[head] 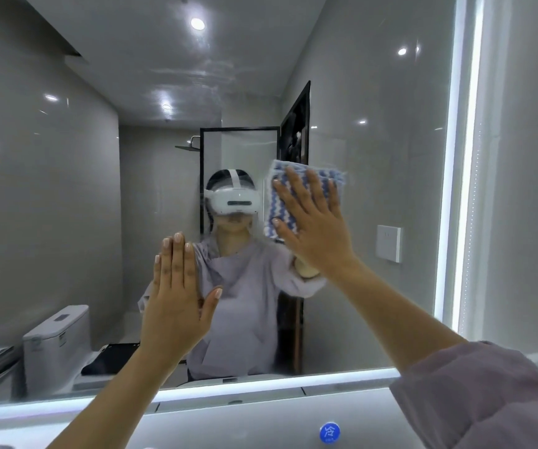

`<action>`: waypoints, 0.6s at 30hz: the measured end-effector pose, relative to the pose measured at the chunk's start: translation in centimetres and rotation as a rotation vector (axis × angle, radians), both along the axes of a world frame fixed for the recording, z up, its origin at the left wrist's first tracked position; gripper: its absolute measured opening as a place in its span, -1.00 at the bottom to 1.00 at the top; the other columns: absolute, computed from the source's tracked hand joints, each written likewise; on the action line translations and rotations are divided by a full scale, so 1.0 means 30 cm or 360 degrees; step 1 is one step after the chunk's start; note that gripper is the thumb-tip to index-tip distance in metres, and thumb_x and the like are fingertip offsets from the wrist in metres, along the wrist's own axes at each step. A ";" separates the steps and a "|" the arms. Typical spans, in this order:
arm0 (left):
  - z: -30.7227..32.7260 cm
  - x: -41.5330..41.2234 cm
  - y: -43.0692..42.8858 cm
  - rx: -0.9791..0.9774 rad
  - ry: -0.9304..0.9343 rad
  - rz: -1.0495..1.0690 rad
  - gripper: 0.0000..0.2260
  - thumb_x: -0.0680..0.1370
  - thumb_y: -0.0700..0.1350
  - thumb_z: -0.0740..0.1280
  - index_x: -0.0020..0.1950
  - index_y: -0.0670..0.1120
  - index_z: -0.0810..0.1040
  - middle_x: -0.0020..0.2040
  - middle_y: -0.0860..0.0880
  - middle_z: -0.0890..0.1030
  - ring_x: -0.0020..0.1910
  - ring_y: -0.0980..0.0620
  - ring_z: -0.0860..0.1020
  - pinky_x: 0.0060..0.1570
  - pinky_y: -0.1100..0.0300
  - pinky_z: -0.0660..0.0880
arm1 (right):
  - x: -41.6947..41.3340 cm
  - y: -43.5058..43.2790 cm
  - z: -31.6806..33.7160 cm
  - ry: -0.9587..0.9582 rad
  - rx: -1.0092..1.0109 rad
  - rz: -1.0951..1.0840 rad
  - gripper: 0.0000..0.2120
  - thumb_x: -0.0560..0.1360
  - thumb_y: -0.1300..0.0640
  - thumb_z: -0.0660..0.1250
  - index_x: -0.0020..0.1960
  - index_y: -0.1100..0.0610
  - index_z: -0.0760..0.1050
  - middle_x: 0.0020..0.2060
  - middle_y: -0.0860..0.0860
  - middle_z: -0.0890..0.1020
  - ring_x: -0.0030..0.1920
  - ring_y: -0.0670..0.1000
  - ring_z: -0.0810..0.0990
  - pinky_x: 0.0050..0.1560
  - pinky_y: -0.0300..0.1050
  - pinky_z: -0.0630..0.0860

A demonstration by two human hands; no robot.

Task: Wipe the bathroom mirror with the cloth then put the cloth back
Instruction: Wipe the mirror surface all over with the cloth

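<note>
The large bathroom mirror point(374, 140) fills the view, framed by lit white strips along its bottom and right edges. My right hand point(313, 222) presses a blue and white wavy-striped cloth point(280, 202) flat against the glass, right of centre, with straight spread fingers. My left hand point(177, 293) lies flat on the mirror lower and to the left, fingers together and pointing up, holding nothing. Faint streaks show on the glass high up near the centre.
The mirror reflects a person wearing a headset, a toilet point(57, 348) at the lower left, a black-framed shower screen point(240, 150) and a wall switch point(389, 243). Under the mirror runs a white ledge with a round blue sticker point(329, 433).
</note>
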State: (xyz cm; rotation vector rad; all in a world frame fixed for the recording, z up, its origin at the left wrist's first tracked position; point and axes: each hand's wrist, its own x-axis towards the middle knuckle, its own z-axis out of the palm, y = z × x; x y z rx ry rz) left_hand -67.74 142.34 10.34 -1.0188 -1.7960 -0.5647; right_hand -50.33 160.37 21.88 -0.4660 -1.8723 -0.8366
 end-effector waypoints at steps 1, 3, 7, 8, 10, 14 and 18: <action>0.000 0.000 0.000 -0.0001 0.0003 0.0002 -0.24 0.57 0.23 -0.02 0.54 -0.30 -0.10 0.57 -0.24 -0.12 0.56 -0.19 -0.12 0.53 0.02 -0.19 | 0.034 0.029 0.000 0.0026 -0.0046 -0.0043 -0.39 0.60 -0.25 -0.14 0.55 0.00 -0.14 0.53 0.02 -0.12 0.55 0.16 -0.06 0.51 0.19 -0.14; 0.001 0.002 0.001 0.0001 -0.0008 0.0001 -0.24 0.57 0.23 -0.02 0.54 -0.30 -0.10 0.57 -0.24 -0.13 0.56 -0.18 -0.13 0.54 0.02 -0.19 | 0.101 0.092 -0.006 0.0078 -0.0125 -0.0127 -0.37 0.60 -0.24 -0.14 0.55 0.02 -0.21 0.54 0.06 -0.15 0.55 0.18 -0.11 0.51 0.22 -0.14; 0.004 0.010 -0.003 0.0007 -0.0030 -0.0013 -0.23 0.57 0.23 -0.02 0.54 -0.30 -0.10 0.57 -0.24 -0.13 0.56 -0.17 -0.13 0.54 0.03 -0.20 | 0.200 0.182 -0.045 0.0192 -0.0369 -0.0139 -0.34 0.60 -0.21 -0.08 0.56 0.09 -0.19 0.56 0.15 -0.07 0.55 0.24 -0.10 0.49 0.30 -0.06; 0.005 0.012 -0.005 0.0006 -0.0032 -0.0016 -0.23 0.57 0.23 -0.01 0.54 -0.31 -0.09 0.57 -0.24 -0.13 0.56 -0.18 -0.12 0.54 0.03 -0.20 | 0.200 0.183 -0.054 0.0246 -0.0434 -0.0128 -0.35 0.59 -0.21 -0.13 0.55 0.09 -0.17 0.56 0.15 -0.05 0.55 0.24 -0.09 0.50 0.30 -0.06; 0.006 0.017 -0.006 0.0010 -0.0030 -0.0023 -0.24 0.57 0.22 -0.01 0.54 -0.31 -0.09 0.57 -0.25 -0.12 0.56 -0.18 -0.12 0.53 0.03 -0.20 | 0.176 0.172 -0.064 0.0355 -0.0525 -0.0104 -0.39 0.59 -0.20 -0.19 0.55 0.06 -0.18 0.55 0.11 -0.06 0.55 0.22 -0.08 0.50 0.30 -0.06; 0.007 0.020 -0.004 0.0021 -0.0035 -0.0047 -0.24 0.57 0.21 0.00 0.54 -0.30 -0.10 0.57 -0.24 -0.13 0.56 -0.18 -0.14 0.53 0.01 -0.19 | 0.122 0.137 -0.070 0.0427 -0.0587 -0.0059 -0.37 0.60 -0.23 -0.22 0.58 0.03 -0.19 0.57 0.10 -0.12 0.55 0.19 -0.19 0.50 0.24 -0.20; 0.002 0.019 -0.004 0.0021 -0.0049 -0.0056 -0.24 0.56 0.21 -0.01 0.54 -0.29 -0.10 0.57 -0.24 -0.14 0.56 -0.18 -0.14 0.53 -0.01 -0.15 | 0.016 0.034 -0.061 0.0282 -0.0307 -0.0067 -0.30 0.59 -0.22 0.00 0.57 0.14 -0.10 0.55 0.16 -0.11 0.51 0.16 -0.28 0.46 0.21 -0.39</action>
